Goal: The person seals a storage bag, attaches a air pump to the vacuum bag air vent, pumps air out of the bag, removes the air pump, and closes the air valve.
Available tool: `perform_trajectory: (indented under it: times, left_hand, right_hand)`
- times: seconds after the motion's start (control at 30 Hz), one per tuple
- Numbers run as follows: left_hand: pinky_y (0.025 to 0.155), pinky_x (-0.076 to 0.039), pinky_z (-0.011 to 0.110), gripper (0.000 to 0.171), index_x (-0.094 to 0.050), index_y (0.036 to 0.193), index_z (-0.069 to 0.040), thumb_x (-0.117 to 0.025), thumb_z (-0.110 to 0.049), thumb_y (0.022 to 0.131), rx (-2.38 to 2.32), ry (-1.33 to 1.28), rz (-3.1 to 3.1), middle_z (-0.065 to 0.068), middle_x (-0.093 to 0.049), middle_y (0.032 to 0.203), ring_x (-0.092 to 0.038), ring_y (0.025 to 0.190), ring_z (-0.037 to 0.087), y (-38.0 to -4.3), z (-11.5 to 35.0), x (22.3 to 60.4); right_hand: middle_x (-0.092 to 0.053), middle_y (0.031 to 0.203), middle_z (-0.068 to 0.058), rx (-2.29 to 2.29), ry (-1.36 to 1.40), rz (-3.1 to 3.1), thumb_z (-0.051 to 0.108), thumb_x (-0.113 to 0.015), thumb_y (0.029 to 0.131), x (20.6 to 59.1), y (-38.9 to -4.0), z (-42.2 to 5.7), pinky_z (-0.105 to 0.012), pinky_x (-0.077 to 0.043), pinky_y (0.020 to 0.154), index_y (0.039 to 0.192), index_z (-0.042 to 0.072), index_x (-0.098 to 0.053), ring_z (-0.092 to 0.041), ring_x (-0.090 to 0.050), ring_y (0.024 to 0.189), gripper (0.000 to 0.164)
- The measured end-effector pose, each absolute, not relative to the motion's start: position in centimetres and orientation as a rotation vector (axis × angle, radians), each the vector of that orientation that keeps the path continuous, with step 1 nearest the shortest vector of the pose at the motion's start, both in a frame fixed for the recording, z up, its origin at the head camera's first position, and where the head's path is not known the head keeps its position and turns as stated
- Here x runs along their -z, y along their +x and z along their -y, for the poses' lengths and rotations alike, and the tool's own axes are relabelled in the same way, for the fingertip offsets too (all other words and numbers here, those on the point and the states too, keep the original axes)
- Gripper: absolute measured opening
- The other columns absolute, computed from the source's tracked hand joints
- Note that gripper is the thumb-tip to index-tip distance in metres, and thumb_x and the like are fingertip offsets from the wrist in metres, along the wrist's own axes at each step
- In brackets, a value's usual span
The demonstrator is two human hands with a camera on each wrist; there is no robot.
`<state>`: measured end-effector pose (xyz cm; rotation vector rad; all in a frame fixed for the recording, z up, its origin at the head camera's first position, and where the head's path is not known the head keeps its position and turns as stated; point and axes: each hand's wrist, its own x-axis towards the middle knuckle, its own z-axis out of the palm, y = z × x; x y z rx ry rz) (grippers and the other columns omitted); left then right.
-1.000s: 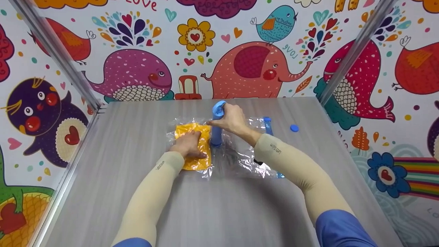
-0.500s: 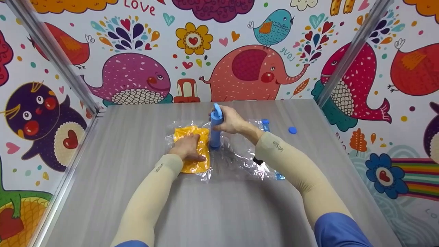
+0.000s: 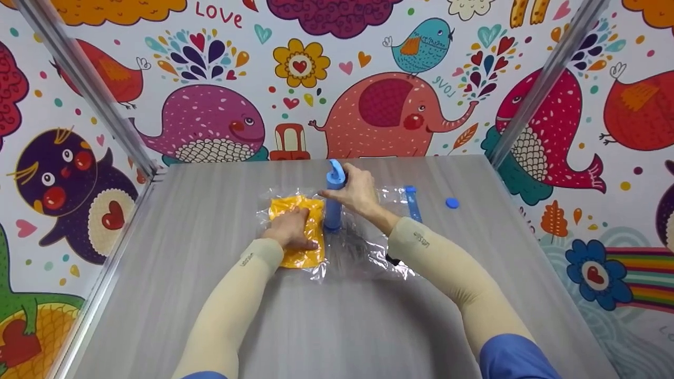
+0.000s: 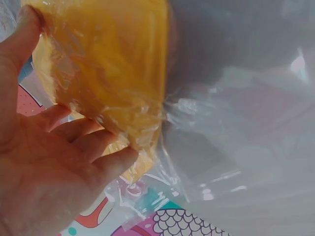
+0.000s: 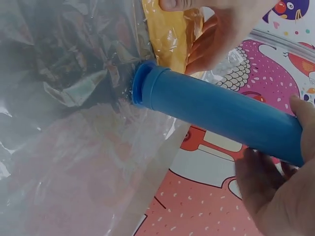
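Observation:
A clear plastic vacuum bag (image 3: 363, 239) lies flat on the table, with a folded yellow item (image 3: 310, 257) inside its left part. My left hand (image 3: 287, 227) rests on the yellow item through the plastic; in the left wrist view its fingers (image 4: 83, 132) are spread and fairly straight. Just right of it, a blue hand pump (image 3: 333, 211) stands upright, its base on the bag's valve (image 5: 141, 83). My right hand (image 3: 359, 190) holds the pump's upper end below the light blue handle, thumb toward the left. That hand partly hides the pump top.
A round blue cap (image 3: 452, 203) lies on the grey table (image 3: 210, 210) to the right of the bag. The bag's blue zip strip (image 3: 414, 205) runs along its right edge, partly under my right forearm. Patterned walls (image 3: 210, 121) enclose the table.
My right hand has shifted on the pump: the thumb lay across the barrel half a second ago and now sticks out left, slightly higher. The left hand stays on the yellow item.

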<state>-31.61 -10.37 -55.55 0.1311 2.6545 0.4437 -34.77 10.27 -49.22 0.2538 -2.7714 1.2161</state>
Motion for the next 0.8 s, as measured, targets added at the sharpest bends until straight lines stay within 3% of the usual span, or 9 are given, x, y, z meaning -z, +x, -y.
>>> perform_trajectory:
  times: [0.13,0.33,0.5,0.6,0.7,0.8]
  left_hand:
    - [0.138,-0.032,0.069,0.108,-0.036,0.175,-0.018,-0.090,-0.058,0.091,-0.432,0.132,-2.660,0.017,-0.028,0.187,-0.038,0.169,0.047,-31.6,10.5,55.5]
    - [0.138,-0.033,0.068,0.107,-0.037,0.174,-0.015,-0.091,-0.056,0.091,-0.410,0.157,-2.678,0.018,-0.034,0.184,-0.038,0.169,0.044,-31.6,10.8,55.1]
    - [0.138,-0.034,0.067,0.104,-0.041,0.172,-0.012,-0.092,-0.054,0.091,-0.425,0.198,-2.690,0.021,-0.041,0.181,-0.041,0.167,0.045,-31.1,10.8,55.0]
    - [0.140,-0.031,0.067,0.105,-0.040,0.173,-0.014,-0.091,-0.054,0.092,-0.444,0.173,-2.667,0.019,-0.039,0.182,-0.039,0.169,0.044,-31.1,10.7,55.1]
    - [0.140,-0.030,0.067,0.104,-0.040,0.173,-0.016,-0.091,-0.054,0.092,-0.458,0.157,-2.658,0.018,-0.038,0.183,-0.038,0.169,0.044,-31.2,10.6,55.0]
    - [0.139,-0.030,0.068,0.104,-0.040,0.173,-0.016,-0.092,-0.054,0.092,-0.470,0.155,-2.665,0.018,-0.037,0.183,-0.038,0.169,0.044,-31.2,10.5,54.9]
  right_hand:
    - [-0.081,0.133,-0.013,-1.286,0.284,2.790,0.035,-0.103,0.082,48.9,-34.9,-10.5,-0.047,-0.065,0.113,0.135,0.008,-0.070,-0.033,-0.078,0.128,0.068]
    - [-0.076,0.144,-0.013,-1.425,0.448,2.900,0.022,-0.099,0.087,48.1,-36.1,-11.5,-0.055,-0.059,0.122,0.146,0.010,-0.068,-0.035,-0.072,0.138,0.067]
    - [-0.080,0.135,-0.021,-1.662,0.723,2.866,-0.002,-0.089,0.085,48.5,-37.0,-12.5,-0.056,-0.056,0.123,0.136,0.001,-0.075,-0.036,-0.074,0.132,0.053]
    - [-0.080,0.134,-0.026,-1.817,0.752,2.818,-0.010,-0.082,0.084,49.0,-37.3,-12.5,-0.056,-0.055,0.125,0.133,-0.004,-0.074,-0.036,-0.075,0.130,0.050]
    - [-0.079,0.133,-0.029,-1.840,0.705,2.790,-0.010,-0.081,0.083,49.1,-37.1,-12.1,-0.054,-0.056,0.124,0.133,-0.009,-0.073,-0.039,-0.076,0.129,0.051]
    - [-0.080,0.131,-0.025,-1.662,0.595,2.821,0.008,-0.092,0.084,48.8,-36.5,-11.6,-0.054,-0.060,0.120,0.134,-0.005,-0.073,-0.039,-0.077,0.127,0.055]
